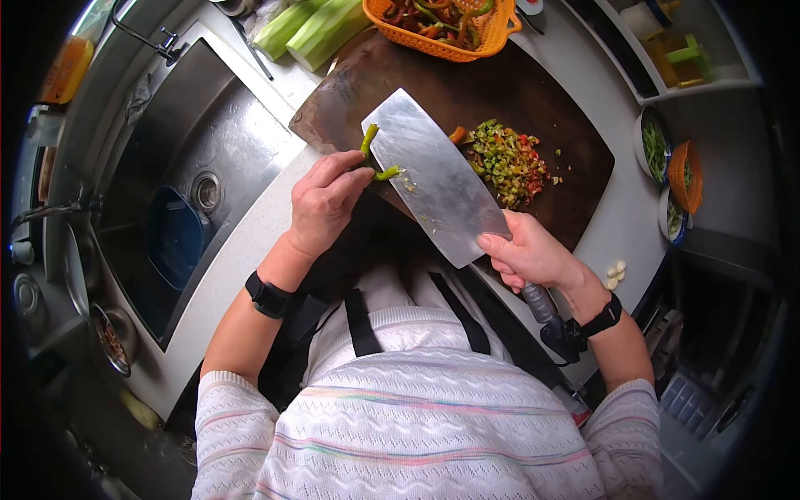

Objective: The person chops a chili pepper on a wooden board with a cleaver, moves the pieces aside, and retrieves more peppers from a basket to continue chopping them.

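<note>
A wide cleaver (pixel 433 179) is in my right hand (pixel 533 250), its blade turned flat above the dark cutting board (pixel 575 112). Pinched in my left hand (pixel 329 196) is a green pepper piece (pixel 369 140), close to the blade's left edge. A few small bits cling to the blade. Chopped green and red peppers (pixel 512 162) lie in a pile on the board, right of the blade. An orange-brown pepper piece (pixel 457 134) shows beside the blade at the pile's left side.
An orange basket (pixel 475 52) of peppers stands at the board's far edge. Peeled green stalks (pixel 312 33) lie left of it. The sink (pixel 242 125) is at left, holding a blue basin (pixel 177 237). Bowls of greens (pixel 652 146) and garlic cloves (pixel 616 273) are at right.
</note>
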Motion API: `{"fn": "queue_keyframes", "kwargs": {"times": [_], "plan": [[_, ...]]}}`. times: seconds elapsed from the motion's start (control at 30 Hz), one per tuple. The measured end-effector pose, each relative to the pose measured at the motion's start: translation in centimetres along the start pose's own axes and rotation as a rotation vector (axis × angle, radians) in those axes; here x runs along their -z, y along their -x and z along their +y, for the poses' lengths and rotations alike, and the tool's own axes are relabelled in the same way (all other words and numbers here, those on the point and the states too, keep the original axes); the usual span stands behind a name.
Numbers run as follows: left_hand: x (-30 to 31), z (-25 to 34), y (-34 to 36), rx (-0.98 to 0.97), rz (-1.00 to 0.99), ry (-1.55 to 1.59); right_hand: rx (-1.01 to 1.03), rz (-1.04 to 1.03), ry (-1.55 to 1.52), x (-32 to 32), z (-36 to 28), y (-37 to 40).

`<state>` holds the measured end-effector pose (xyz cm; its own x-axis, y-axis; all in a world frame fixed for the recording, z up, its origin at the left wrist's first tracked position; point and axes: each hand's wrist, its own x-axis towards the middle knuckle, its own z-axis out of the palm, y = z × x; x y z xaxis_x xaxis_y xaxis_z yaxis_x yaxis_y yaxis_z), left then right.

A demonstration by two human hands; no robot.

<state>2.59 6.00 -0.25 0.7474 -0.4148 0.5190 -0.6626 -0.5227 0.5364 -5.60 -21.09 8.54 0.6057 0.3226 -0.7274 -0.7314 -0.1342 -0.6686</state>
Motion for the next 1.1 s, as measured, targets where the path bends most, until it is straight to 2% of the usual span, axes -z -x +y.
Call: {"fn": "queue_keyframes", "kwargs": {"times": [0.13, 0.67, 0.83, 1.1], "plan": [[0.3, 0.1, -0.1, -0.021, 0.012, -0.065, -0.016, 0.008, 0.012, 0.0, 0.3, 0.1], [-0.1, -0.5, -0.2, -0.063, 0.051, 0.005, 0.037, 0.035, 0.056, -1.6, -1.0, -1.9], [-0.1, -0.5, -0.1, -0.057, 0.072, 0.019, 0.145, 0.117, 0.219, -2.4, -0.5, -3.2], [0.0, -0.5, -0.6, -0.065, 0.038, -0.015, 0.203, 0.168, 0.165, -2.6, 0.2, -2.6]]}}
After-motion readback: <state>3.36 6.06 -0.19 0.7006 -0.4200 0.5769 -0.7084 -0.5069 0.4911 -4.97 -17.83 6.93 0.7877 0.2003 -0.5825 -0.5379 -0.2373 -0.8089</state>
